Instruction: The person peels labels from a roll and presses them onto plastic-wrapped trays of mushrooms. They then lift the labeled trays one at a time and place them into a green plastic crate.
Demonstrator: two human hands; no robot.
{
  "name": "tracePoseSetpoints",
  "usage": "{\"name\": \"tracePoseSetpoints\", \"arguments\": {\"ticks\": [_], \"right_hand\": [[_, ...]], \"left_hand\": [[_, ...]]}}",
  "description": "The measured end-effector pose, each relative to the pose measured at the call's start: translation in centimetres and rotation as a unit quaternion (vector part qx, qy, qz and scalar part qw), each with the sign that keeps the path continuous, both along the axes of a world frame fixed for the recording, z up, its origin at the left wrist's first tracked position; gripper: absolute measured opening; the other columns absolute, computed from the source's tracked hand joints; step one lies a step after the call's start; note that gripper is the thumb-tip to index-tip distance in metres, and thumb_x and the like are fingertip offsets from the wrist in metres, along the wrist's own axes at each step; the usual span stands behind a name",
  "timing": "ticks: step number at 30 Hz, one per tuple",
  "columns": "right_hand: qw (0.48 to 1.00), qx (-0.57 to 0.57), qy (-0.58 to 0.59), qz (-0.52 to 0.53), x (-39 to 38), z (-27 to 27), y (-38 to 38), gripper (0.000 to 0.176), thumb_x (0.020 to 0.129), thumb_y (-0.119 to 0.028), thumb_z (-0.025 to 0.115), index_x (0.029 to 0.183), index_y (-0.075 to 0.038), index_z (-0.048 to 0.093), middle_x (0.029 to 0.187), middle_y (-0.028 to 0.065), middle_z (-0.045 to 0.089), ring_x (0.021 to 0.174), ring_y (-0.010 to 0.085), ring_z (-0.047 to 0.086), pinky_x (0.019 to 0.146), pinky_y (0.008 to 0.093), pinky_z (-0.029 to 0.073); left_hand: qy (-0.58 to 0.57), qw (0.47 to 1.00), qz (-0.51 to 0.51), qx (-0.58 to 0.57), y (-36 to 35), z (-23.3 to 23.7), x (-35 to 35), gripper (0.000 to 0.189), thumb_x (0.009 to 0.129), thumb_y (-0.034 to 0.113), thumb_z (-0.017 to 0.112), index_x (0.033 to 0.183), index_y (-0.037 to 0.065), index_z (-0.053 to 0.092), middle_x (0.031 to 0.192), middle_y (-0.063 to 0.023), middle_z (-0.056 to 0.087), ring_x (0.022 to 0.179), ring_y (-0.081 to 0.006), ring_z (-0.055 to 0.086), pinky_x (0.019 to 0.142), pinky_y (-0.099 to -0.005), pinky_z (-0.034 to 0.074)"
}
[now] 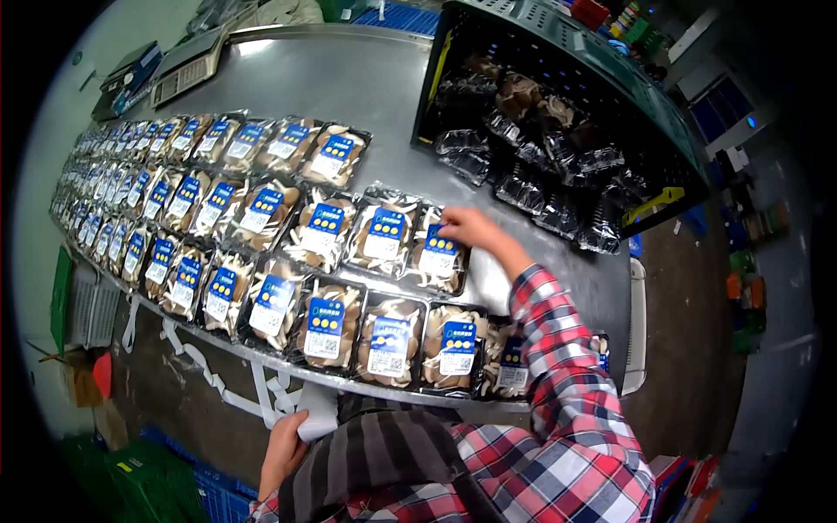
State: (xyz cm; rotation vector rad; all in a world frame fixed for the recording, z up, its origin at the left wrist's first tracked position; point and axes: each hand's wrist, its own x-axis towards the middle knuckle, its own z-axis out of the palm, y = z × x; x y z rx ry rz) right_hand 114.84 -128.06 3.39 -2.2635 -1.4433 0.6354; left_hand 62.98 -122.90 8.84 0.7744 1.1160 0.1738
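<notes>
Labelling looks to be the step in hand. Right hand (471,231) reaches over rows of mushroom packs, fingers nearly flat and together, tips pressing a blue label (441,246) onto a pack (432,277); they grip nothing. That pack lies directly under the fingertips, in the middle row, touching its neighbour to their left. It is a film-wrapped black tray of brown mushrooms, glossy on top. Left hand (283,449), below the table (349,78) edge, curls closed around a white strip (318,420). Beyond the right fingertips a crate (558,52) holds unlabelled packs (523,187). The next move likely calls for a fresh label and a bare pack.
</notes>
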Motion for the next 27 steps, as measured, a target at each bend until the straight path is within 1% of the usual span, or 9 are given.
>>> {"name": "tracePoseSetpoints", "arguments": {"ticks": [3,5,8,11,15,17,20,25,27], "right_hand": [[0.996,-0.017,-0.07,-0.054,-2.2,1.7,-0.6,0.037,0.074,-0.042,0.065,0.096,-0.014,0.056,0.089,0.0159,0.063,0.083,0.0343,0.06,0.071,0.0407,0.046],[0.972,0.085,-0.159,-0.153,-0.5,1.5,-1.9,0.036,0.075,-0.039,0.066,0.097,-0.012,0.055,0.084,0.0155,0.064,0.081,0.033,0.061,0.068,0.0407,0.047],[0.902,0.185,-0.261,-0.289,6.7,2.5,-4.5,0.036,0.075,-0.033,0.068,0.097,-0.009,0.054,0.082,0.0158,0.06,0.079,0.0327,0.06,0.068,0.0406,0.048],[0.821,0.224,-0.381,-0.362,11.7,6.3,-6.6,0.049,0.074,-0.035,0.068,0.11,-0.008,0.048,0.1,0.0167,0.054,0.091,0.0325,0.057,0.072,0.0418,0.048],[0.852,-0.025,-0.35,-0.388,14.5,8.0,-5.5,0.08,0.071,-0.04,0.07,0.132,-0.013,0.028,0.12,0.017,0.044,0.102,0.0359,0.053,0.079,0.0436,0.048],[0.859,-0.046,-0.342,-0.378,17.4,6.4,-4.9,0.068,0.071,-0.031,0.07,0.125,-0.01,0.035,0.118,0.0169,0.046,0.102,0.0357,0.054,0.079,0.0443,0.049],[0.844,-0.015,-0.411,-0.346,20.3,5.9,-5.8,0.052,0.072,-0.025,0.068,0.11,-0.006,0.038,0.102,0.0172,0.054,0.083,0.0359,0.061,0.066,0.0423,0.052],[0.865,0.142,-0.299,-0.376,18.1,10.8,-8.7,0.055,0.072,-0.029,0.062,0.12,-0.009,0.044,0.109,0.0201,0.057,0.091,0.0377,0.058,0.075,0.0442,0.047],[0.87,0.089,-0.279,-0.396,13.8,15.2,-10.1,0.061,0.071,-0.034,0.062,0.126,-0.013,0.045,0.112,0.0191,0.057,0.094,0.0356,0.058,0.077,0.0413,0.047]], "left_hand": [[-0.011,0.997,-0.005,-0.071,0.4,-1.2,-0.2,0.023,0.091,0.016,0.045,0.098,-0.004,0.055,0.094,-0.0123,0.06,0.082,-0.0228,0.057,0.072,-0.0345,0.044],[-0.048,0.983,0.071,-0.161,0.0,-0.2,0.8,0.03,0.094,0.023,0.042,0.104,-0.003,0.053,0.1,-0.0143,0.059,0.09,-0.0213,0.057,0.079,-0.0329,0.045],[0.019,0.98,-0.091,-0.175,0.9,-4.6,-3.6,0.04,0.093,0.028,0.045,0.119,-0.002,0.049,0.114,-0.0124,0.056,0.102,-0.0204,0.056,0.09,-0.0304,0.044],[0.057,0.971,-0.156,-0.17,-0.2,-1.7,-1.2,0.036,0.093,0.021,0.047,0.121,-0.002,0.048,0.115,-0.011,0.056,0.103,-0.0184,0.056,0.09,-0.0286,0.043],[0.011,0.979,-0.09,-0.182,-2.2,0.7,1.3,0.034,0.091,0.012,0.05,0.123,-0.001,0.048,0.116,-0.0079,0.056,0.103,-0.0149,0.054,0.09,-0.0269,0.042],[0.001,0.975,-0.17,-0.144,-2.4,-1.1,1.2,0.036,0.09,0.019,0.054,0.12,0.001,0.05,0.113,-0.004,0.057,0.101,-0.0118,0.054,0.088,-0.025,0.042],[-0.012,0.973,-0.178,-0.145,-4.4,-5.9,-1.1,0.037,0.088,0.023,0.057,0.118,0.002,0.053,0.109,-0.0016,0.059,0.099,-0.009,0.053,0.085,-0.0227,0.042],[-0.006,0.97,-0.102,-0.22,-4.7,-3.9,-0.7,0.037,0.086,0.014,0.058,0.12,0.002,0.051,0.109,-0.0036,0.059,0.097,-0.0116,0.056,0.085,-0.024,0.044],[-0.04,0.97,-0.075,-0.229,-4.1,-2.2,-0.2,0.039,0.084,0.008,0.057,0.122,0.001,0.049,0.109,-0.0057,0.059,0.097,-0.014,0.057,0.085,-0.0258,0.045]]}}
